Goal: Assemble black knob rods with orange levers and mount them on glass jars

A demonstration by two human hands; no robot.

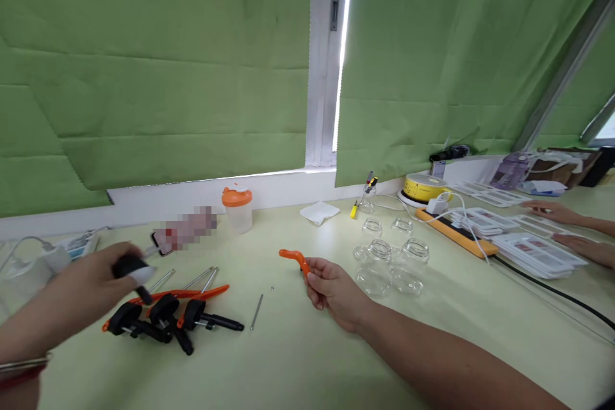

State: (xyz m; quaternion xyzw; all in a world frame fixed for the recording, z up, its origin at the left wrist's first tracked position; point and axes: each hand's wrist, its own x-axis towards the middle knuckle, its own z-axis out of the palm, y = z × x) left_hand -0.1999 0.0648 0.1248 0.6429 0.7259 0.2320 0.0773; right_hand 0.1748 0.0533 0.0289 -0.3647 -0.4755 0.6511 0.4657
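Observation:
My right hand rests on the pale table, fingers pinched round an orange clamp lever that sticks out to the left. My left hand hovers at the left, closed on a black clamp part with a white tip; it is blurred by motion. Just below it lie several black clamps with orange levers and thin metal rods. A loose metal pin lies between the two hands.
Several clear glass jars stand right of my right hand. An orange-lidded cup, a tissue, a yellow screwdriver, a yellow reel and a power strip lie farther back. Another person's hands rest on cards at the far right.

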